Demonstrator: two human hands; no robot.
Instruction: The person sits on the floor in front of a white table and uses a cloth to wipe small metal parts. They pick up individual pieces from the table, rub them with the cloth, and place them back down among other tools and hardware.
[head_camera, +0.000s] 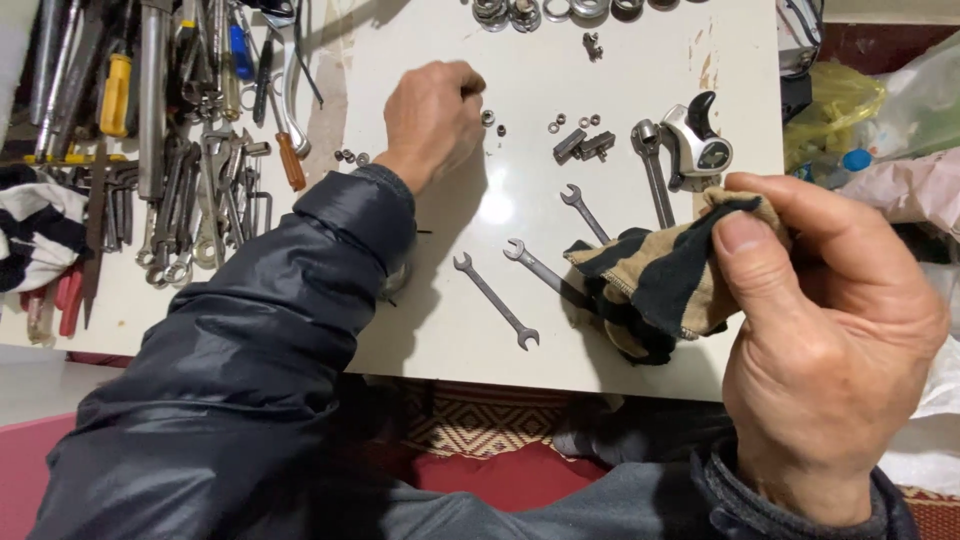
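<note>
Looking down from the head camera, we log a white table (620, 330) with parts and tools laid out on it. Our left hand (432, 118), upper centre of the frame, reaches out in a dark padded sleeve; its fingers are curled together over something small near the scattered nuts (494, 122). Whether one is actually pinched in the grip we cannot tell, since the fingertips hide it. Our right hand (835, 330), lower right, has thumb and fingers clamped on a tan-and-black striped rag (660, 280), which hangs above the table edge and partly covers one spanner.

Laid out so far, as we judge it: three small open-ended spanners (495, 300) in the centre, a grey shifter lever unit (698, 140) at upper right, two small dark blocks (583, 146) beside it, and rings or washers (540, 10) along the top edge. More loose nuts (350, 157) lie just left of the left wrist. A dense pile of hand tools (170, 150) fills the upper left.

Judgement: small hardware is partly sorted; the nuts remain scattered, and the rag is in hand with no part against it at present.
</note>
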